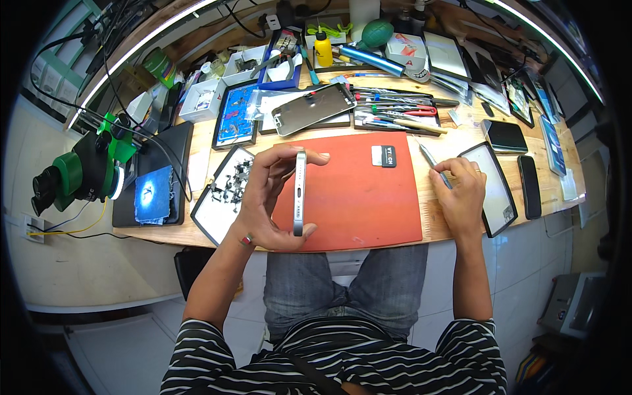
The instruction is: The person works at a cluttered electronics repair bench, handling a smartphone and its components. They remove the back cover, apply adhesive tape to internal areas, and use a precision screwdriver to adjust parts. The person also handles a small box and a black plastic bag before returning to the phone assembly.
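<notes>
My left hand grips a smartphone by its edges, fingers at the top and thumb at the bottom. The phone stands on edge above the orange-red mat, its silver end with a charging port and small holes facing me. Off the mat's right side, my right hand closes round a slim silver pen-shaped tool. The tool's tip points away and to the left; its exact kind I cannot tell. A small black-and-white card or box lies on the mat's far right part.
A white tray of small dark parts lies left of the mat, another white tray at right. Beyond stand a phone panel, a tool tray and a yellow bottle. A green microscope rises at far left; phones lie at right.
</notes>
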### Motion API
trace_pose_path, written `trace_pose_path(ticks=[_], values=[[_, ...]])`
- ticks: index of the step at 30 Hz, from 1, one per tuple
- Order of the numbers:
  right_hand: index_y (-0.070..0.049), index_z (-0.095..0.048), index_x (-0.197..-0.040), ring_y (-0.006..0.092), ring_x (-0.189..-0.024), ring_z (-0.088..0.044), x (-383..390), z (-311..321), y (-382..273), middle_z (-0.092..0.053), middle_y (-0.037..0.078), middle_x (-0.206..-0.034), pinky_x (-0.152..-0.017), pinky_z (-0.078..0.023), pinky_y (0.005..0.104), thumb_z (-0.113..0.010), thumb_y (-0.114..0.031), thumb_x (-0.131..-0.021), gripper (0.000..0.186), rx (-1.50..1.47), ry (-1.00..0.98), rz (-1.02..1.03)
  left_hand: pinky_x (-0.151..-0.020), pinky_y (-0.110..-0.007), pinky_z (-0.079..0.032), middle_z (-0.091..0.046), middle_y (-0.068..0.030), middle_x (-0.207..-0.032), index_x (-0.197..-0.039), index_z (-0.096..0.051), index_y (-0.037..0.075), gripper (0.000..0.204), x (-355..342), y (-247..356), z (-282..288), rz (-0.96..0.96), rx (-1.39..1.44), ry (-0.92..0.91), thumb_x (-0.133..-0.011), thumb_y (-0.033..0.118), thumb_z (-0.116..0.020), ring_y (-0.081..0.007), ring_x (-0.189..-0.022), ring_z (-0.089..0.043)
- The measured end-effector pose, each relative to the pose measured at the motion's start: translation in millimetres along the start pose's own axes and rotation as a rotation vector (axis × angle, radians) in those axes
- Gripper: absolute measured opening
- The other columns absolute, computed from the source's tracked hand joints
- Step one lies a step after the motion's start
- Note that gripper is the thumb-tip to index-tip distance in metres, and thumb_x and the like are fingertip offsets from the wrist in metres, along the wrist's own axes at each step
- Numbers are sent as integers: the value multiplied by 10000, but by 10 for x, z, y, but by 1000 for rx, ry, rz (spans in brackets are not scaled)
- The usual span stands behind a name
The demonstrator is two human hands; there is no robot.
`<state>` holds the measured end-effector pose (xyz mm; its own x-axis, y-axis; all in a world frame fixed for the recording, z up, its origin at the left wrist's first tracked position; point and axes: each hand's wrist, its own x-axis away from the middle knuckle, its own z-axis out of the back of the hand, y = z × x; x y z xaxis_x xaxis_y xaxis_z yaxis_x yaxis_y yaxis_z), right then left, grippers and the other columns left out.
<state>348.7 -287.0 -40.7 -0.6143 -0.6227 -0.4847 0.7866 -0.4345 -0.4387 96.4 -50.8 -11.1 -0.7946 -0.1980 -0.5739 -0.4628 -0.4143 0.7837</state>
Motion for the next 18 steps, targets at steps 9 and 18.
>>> trace_pose_path(ticks=[9,18], values=[[-41,-781,-978,225,-921,-684,-22,385,-884,-711,102,-977,-822,-533,337,-808,-52,-833,148,-701,-120,154,-1171,-497,-399,-594,-213,-1369,-1501,-353,79,991,-51,-11,-98,-77,-137,-48,-650,44,-860,-330,-1310,-584],[-47,-802,-1022,224,-891,-672,12,309,-1221,-697,110,-995,-761,-523,330,-865,-36,-785,245,-658,-36,302,-1019,-411,-493,-608,-176,-1361,-1462,-470,74,965,-16,35,-151,8,-446,-20,-570,66,-838,-335,-1186,-619]])
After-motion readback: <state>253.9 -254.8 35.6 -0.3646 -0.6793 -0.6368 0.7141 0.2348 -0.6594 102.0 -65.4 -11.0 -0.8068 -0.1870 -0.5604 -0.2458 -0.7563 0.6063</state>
